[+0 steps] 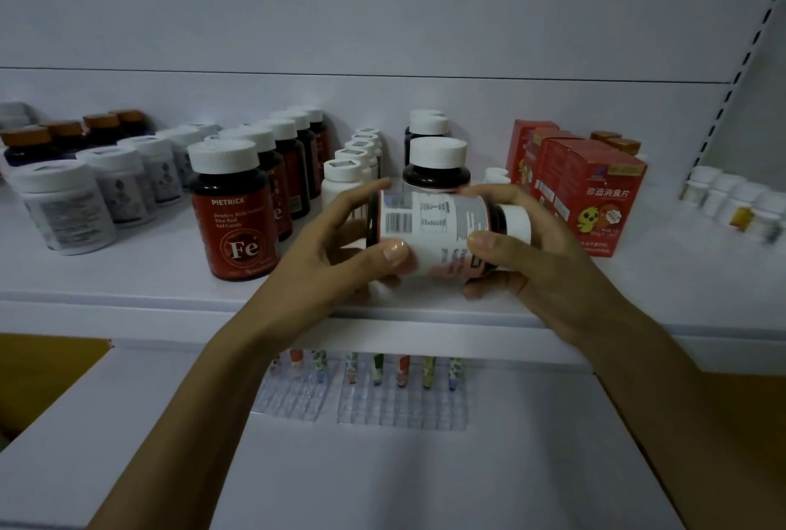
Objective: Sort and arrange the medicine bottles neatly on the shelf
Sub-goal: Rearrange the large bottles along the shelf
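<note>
A dark bottle with a white and pink label (438,227) lies sideways in both hands above the white shelf's front edge (170,295), its white cap pointing right. My left hand (336,253) grips its base end, thumb on the label. My right hand (527,257) grips the cap end. Right behind it stands a row of dark bottles with white caps (437,159). To the left runs a row of red-labelled Fe bottles (234,210), and between them a row of small white bottles (342,176).
White-lidded jars (64,206) and brown-capped dark bottles (29,144) stand at the left. Red boxes (595,197) stand to the right, and small white bottles (731,197) at the far right. Below the shelf lie blister strips with coloured items (374,376).
</note>
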Demonstrator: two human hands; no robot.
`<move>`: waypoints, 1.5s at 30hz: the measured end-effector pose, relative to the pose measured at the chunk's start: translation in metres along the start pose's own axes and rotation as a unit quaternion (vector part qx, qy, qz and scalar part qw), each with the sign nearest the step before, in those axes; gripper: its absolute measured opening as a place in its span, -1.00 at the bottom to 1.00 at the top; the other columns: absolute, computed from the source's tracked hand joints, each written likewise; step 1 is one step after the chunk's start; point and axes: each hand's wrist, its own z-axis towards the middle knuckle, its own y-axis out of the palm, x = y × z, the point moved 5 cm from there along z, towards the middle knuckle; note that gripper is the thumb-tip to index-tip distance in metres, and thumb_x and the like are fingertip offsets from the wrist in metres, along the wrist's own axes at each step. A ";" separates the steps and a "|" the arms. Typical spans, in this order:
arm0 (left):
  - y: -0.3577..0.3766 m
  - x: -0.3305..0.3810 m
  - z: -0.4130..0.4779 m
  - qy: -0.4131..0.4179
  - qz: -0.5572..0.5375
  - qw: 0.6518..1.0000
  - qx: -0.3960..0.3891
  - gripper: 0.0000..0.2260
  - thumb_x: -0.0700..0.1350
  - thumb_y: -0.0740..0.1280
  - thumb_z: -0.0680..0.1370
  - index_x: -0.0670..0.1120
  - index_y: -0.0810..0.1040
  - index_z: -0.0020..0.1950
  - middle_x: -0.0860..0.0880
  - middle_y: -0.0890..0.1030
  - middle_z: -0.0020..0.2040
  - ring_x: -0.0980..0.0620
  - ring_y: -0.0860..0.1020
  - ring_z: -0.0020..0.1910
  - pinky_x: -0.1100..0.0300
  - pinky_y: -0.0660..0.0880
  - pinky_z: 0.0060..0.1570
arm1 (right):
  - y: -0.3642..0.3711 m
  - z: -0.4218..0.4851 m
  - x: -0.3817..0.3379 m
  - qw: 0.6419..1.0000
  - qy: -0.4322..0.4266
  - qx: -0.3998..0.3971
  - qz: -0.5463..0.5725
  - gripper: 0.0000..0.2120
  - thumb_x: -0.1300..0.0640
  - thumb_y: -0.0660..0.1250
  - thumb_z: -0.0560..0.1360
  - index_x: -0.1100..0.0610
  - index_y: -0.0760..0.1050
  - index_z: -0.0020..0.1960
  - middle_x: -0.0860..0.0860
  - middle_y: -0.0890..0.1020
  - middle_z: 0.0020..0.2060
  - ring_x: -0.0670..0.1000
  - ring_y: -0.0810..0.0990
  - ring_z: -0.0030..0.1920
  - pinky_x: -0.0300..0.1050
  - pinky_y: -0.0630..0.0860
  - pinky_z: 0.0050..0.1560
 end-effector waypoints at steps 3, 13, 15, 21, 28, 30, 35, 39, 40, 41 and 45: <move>0.001 0.001 0.000 0.003 0.007 1.000 0.001 -0.52 0.16 0.33 0.39 0.13 0.41 0.29 0.07 0.64 0.09 -0.02 0.67 -0.16 0.25 0.54 -0.27 | -0.001 0.002 0.001 1.000 -0.003 0.001 -0.018 -0.40 0.01 0.58 0.19 0.06 0.46 0.17 -0.03 0.68 -0.05 0.06 0.67 -0.07 -0.13 0.61 -0.30; -0.002 0.000 0.001 -0.003 -0.019 1.000 -0.017 -0.41 0.09 0.40 0.35 0.21 0.34 0.36 0.11 0.61 0.15 -0.03 0.65 0.01 0.20 0.58 -0.13 | 0.000 0.002 0.002 0.999 0.036 0.016 -0.002 -0.65 0.06 0.40 0.38 0.09 0.46 0.14 0.04 0.69 -0.16 0.09 0.65 -0.31 -0.19 0.52 -0.49; -0.001 0.001 0.001 -0.015 -0.019 0.999 -0.021 -0.47 0.16 0.37 0.37 0.20 0.37 0.32 0.09 0.64 0.09 -0.04 0.66 -0.08 0.24 0.57 -0.20 | 0.000 0.001 0.001 1.000 0.010 0.012 -0.014 -0.55 0.07 0.47 0.30 0.06 0.46 0.16 -0.05 0.67 -0.12 0.02 0.64 -0.21 -0.16 0.55 -0.42; -0.003 0.002 0.001 -0.030 -0.034 0.999 -0.014 -0.69 0.04 0.39 0.47 0.07 0.47 0.18 0.00 0.66 0.02 -0.06 0.65 -0.11 0.17 0.59 -0.19 | 0.001 0.003 0.001 0.999 0.019 0.004 -0.050 -0.34 -0.06 0.58 0.15 0.07 0.45 0.17 -0.06 0.68 -0.08 0.01 0.64 -0.13 -0.17 0.58 -0.33; -0.005 -0.002 0.001 -0.007 -0.034 0.999 -0.015 -0.45 0.06 0.44 0.32 0.16 0.42 0.29 0.13 0.60 0.12 0.02 0.62 0.07 0.16 0.59 -0.10 | 0.004 0.001 0.001 0.998 0.059 0.010 -0.023 -0.60 -0.04 0.43 0.41 0.11 0.46 0.15 0.07 0.70 -0.14 0.11 0.66 -0.31 -0.19 0.52 -0.46; -0.004 -0.003 0.002 -0.019 -0.036 0.999 -0.019 -0.38 0.10 0.43 0.30 0.19 0.36 0.35 0.15 0.61 0.11 0.00 0.64 0.03 0.17 0.58 -0.11 | 0.001 0.001 0.000 0.999 0.031 0.014 -0.011 -0.64 0.09 0.45 0.38 0.07 0.47 0.14 -0.01 0.69 -0.15 0.03 0.65 -0.24 -0.16 0.53 -0.43; -0.001 -0.002 0.002 -0.027 -0.036 0.999 -0.020 -0.57 0.14 0.38 0.38 0.19 0.46 0.24 0.06 0.64 0.06 -0.08 0.65 -0.11 0.06 0.61 -0.14 | 0.000 0.000 -0.001 1.000 0.004 -0.001 -0.016 -0.49 0.10 0.51 0.25 0.02 0.46 0.17 -0.08 0.68 -0.09 0.02 0.65 -0.07 -0.20 0.56 -0.31; -0.008 -0.002 0.001 -0.011 -0.054 0.998 -0.011 -0.53 0.08 0.41 0.33 0.19 0.47 0.23 0.06 0.63 0.08 -0.07 0.64 -0.09 0.11 0.60 -0.13 | 0.004 0.003 0.002 0.999 0.037 0.007 -0.011 -0.23 -0.24 0.55 0.20 0.14 0.43 0.25 0.10 0.69 -0.09 0.10 0.67 -0.22 -0.17 0.53 -0.45; -0.008 -0.001 0.001 -0.003 -0.047 0.999 -0.014 -0.50 0.05 0.42 0.32 0.19 0.45 0.25 0.10 0.62 0.10 -0.05 0.65 -0.07 0.16 0.59 -0.16 | 0.003 0.003 0.003 0.999 0.046 0.011 -0.009 -0.28 -0.22 0.50 0.28 0.17 0.42 0.26 0.13 0.69 -0.12 0.12 0.67 -0.27 -0.18 0.52 -0.47; -0.007 0.000 0.001 0.003 -0.041 0.999 -0.018 -0.47 0.03 0.43 0.31 0.21 0.44 0.26 0.14 0.60 0.12 -0.02 0.64 -0.03 0.18 0.59 -0.16 | 0.001 0.003 0.004 0.999 0.050 0.015 -0.009 -0.39 -0.14 0.45 0.35 0.18 0.42 0.26 0.13 0.69 -0.13 0.13 0.67 -0.30 -0.18 0.51 -0.48; -0.005 -0.002 0.002 0.000 -0.042 0.999 -0.007 -0.48 0.10 0.42 0.39 0.30 0.38 0.32 0.17 0.58 0.18 0.05 0.61 0.08 0.13 0.57 -0.06 | -0.001 0.001 0.002 1.000 0.022 0.010 -0.007 -0.58 0.08 0.43 0.36 0.09 0.47 0.19 0.05 0.67 -0.09 0.04 0.65 -0.20 -0.17 0.52 -0.44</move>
